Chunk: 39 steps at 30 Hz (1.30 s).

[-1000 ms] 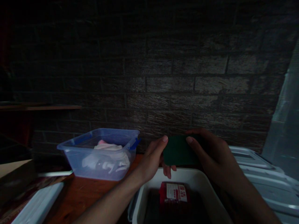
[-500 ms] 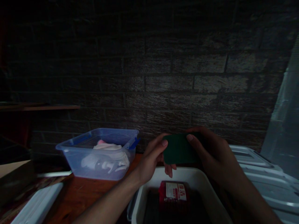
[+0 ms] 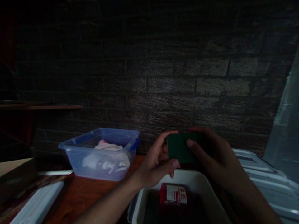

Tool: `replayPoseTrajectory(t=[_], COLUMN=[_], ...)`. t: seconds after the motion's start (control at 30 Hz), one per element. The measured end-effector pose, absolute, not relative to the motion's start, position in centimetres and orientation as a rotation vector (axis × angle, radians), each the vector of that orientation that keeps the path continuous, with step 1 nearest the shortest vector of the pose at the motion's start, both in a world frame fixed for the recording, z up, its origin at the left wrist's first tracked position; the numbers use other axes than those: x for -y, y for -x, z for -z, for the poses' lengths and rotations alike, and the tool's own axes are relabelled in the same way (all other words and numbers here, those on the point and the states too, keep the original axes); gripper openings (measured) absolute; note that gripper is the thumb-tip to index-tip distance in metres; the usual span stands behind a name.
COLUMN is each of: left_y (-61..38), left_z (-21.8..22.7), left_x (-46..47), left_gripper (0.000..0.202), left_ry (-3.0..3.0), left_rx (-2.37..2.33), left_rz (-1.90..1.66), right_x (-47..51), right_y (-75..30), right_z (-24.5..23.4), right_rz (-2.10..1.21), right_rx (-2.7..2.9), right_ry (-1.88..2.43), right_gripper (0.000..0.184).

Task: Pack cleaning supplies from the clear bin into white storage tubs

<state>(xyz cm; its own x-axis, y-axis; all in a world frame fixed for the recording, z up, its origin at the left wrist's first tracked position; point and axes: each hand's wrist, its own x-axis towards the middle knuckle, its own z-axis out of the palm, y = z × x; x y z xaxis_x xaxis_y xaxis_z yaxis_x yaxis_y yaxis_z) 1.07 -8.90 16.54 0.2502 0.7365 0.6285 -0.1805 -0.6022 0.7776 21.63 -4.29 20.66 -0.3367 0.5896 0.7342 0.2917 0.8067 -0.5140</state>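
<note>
A dark green rectangular piece [image 3: 179,149], pad-like with rounded corners, is held up above the white tub [image 3: 205,179]. Its exact kind is not clear in the dim light. My right hand [image 3: 215,155] grips its right part, thumb across the near face and fingers behind. My left hand [image 3: 156,161] curls round its left end, index finger along the top edge and thumb at the lower edge. Inside the tub, below both hands, lies a red package [image 3: 174,197] with a white label bearing red print.
A clear bluish plastic box [image 3: 100,165] with white cloth-like items stands on the brown wooden table [image 3: 81,193] to the left. Pale plastic lids [image 3: 263,183] lie at right. A white slab [image 3: 39,202] and a cardboard box [image 3: 16,174] are at far left; a brick wall [image 3: 149,87] rises behind.
My left thumb has moved from the green piece's face down to its lower edge, while the index finger has extended along the top. My right hand keeps its grip. The view has shifted slightly.
</note>
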Motion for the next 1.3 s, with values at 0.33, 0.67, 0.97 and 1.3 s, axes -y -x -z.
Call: replayPoseTrajectory(t=[0.33, 0.67, 0.97, 1.3], left_y=[-0.8, -0.8, -0.4, -0.2], left_z=[-16.5, -16.8, -16.8, -16.1], left_x=[8.3, 8.4, 8.4, 8.4], left_gripper=[0.043, 0.038, 0.040, 0.076], left_ry=[-1.844, -1.655, -1.655, -2.025], left_rx=[-0.758, -0.861, -0.712, -0.521], left_rz=[-1.624, -1.753, -1.652, -1.575], right_x=[3.9, 4.4, 4.4, 4.7], right_y=[-21.3, -20.7, -21.0, -21.3], right_z=[-19.9, -20.0, -19.9, -20.3], right_rz=[-0.114, -0.146, -0.178, -0.269], right_rx=[2.130, 2.151, 2.162, 2.137], right_ry=[0.488, 0.492, 0.464, 0.466], right_gripper=[0.071, 0.065, 0.068, 0.068])
